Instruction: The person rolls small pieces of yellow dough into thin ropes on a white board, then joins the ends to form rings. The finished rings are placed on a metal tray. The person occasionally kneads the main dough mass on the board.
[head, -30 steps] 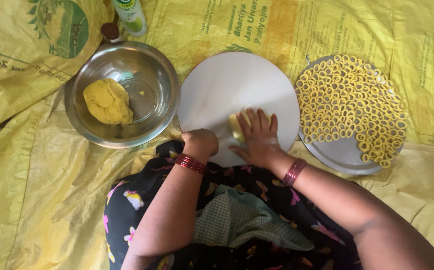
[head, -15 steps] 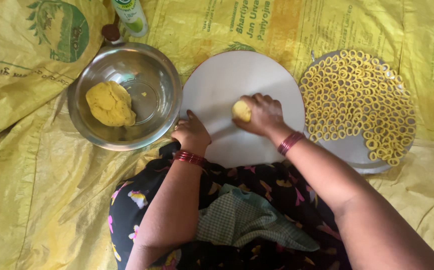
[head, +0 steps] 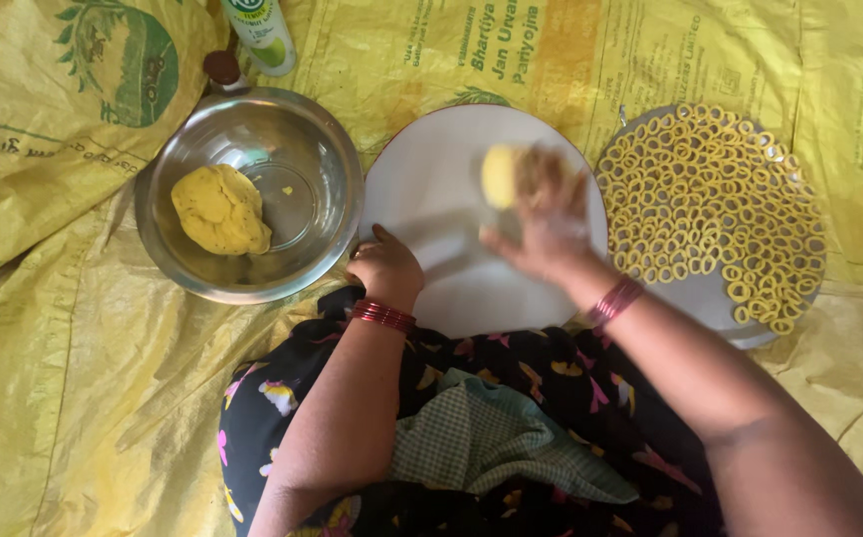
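From the camera on my head, looking straight down, my right hand (head: 541,219) is a blur over the round white board (head: 431,199), its fingers curled round a small lump of yellow dough (head: 499,175) that shows at the hand's left edge, toward the far side of the board; I judge the grip loose, more a cupping than a squeeze, though the blur hides how the fingers close. My left hand (head: 386,267) rests near the board's near-left edge, fingers bent and holding nothing that I can see. The risk I see is the lump slipping out: it sticks out past my fingers, and a fast swing could flick it off the board onto the yellow sacking (head: 73,378) that covers the floor, where it would pick up dirt. To my right, just beside the board, the steel plate (head: 710,308) is packed with thin dough rings (head: 720,199), and my right forearm passes close above its near-left rim, so a careless sweep of wrist or bangles (head: 615,298) could crush or scatter the rings nearest me. To my left, the steel bowl (head: 252,189) touches the board's edge and holds the larger mass of dough (head: 220,209); a knock from my left elbow might tip it.
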